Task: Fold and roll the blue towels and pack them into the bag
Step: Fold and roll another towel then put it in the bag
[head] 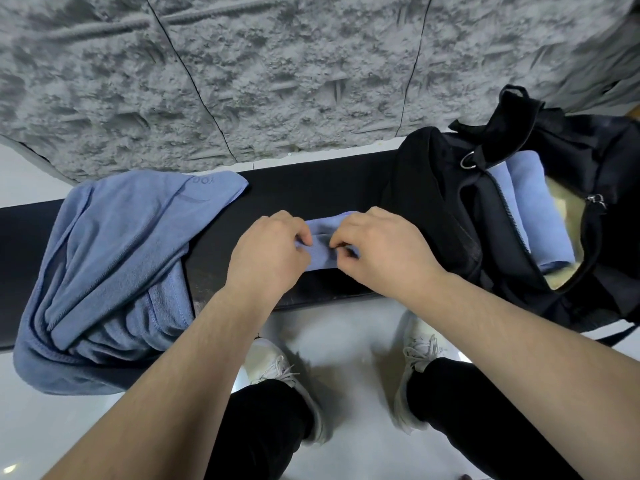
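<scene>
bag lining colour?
Pale yellow or cream, seen in the head view inside the open black bag, beside the rolled blue towels.

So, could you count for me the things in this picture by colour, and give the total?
Blue: 4, the rolled towel under both hands, the loose towel pile counted as one, and two rolled towels in the bag.
Black: 2, the bag and the bench.
White: 2, the shoes.
Total: 8.
</scene>
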The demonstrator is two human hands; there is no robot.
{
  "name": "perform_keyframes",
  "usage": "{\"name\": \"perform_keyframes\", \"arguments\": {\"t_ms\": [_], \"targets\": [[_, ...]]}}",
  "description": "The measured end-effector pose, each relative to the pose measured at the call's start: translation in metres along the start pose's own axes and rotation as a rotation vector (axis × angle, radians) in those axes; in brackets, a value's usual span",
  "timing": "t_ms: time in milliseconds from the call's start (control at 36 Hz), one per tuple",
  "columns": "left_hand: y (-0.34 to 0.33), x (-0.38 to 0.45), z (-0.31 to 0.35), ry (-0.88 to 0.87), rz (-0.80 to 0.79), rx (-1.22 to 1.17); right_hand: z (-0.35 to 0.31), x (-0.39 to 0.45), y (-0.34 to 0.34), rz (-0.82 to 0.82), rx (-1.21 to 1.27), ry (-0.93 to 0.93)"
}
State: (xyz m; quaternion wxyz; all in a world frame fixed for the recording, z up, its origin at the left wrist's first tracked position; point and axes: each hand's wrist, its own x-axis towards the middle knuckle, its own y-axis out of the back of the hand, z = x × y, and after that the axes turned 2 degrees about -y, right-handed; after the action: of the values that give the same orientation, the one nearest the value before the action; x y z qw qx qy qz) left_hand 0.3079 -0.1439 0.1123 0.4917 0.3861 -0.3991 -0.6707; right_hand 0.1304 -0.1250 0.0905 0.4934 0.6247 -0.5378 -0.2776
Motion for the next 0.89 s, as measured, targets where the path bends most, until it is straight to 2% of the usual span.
{"name": "perform_keyframes", "arguments": {"t_ms": [139, 278, 417, 639, 889], "targets": [[-0.001, -0.002, -0.002, -0.045, -0.016, 0.008, -0.001, -0.002, 0.002, -0.041, -0.042, 0.028], [-0.004, 0.0, -0.004, -0.063, -0.046, 0.17, 0.004, -0.001, -0.002, -0.042, -0.049, 0.037], [-0.007, 0.005, -0.001, -0.074, -0.033, 0.233, 0.001, 0.001, 0.002, -0.149, -0.054, 0.018], [-0.005, 0.004, 0.002, -0.049, -0.069, 0.203, -0.005, 0.0, 0.011, -0.269, -0.058, -0.046], [-0.001, 0.001, 0.001, 0.025, -0.18, 0.115, -0.008, 0.0, 0.013, -0.348, -0.024, -0.08]]}}
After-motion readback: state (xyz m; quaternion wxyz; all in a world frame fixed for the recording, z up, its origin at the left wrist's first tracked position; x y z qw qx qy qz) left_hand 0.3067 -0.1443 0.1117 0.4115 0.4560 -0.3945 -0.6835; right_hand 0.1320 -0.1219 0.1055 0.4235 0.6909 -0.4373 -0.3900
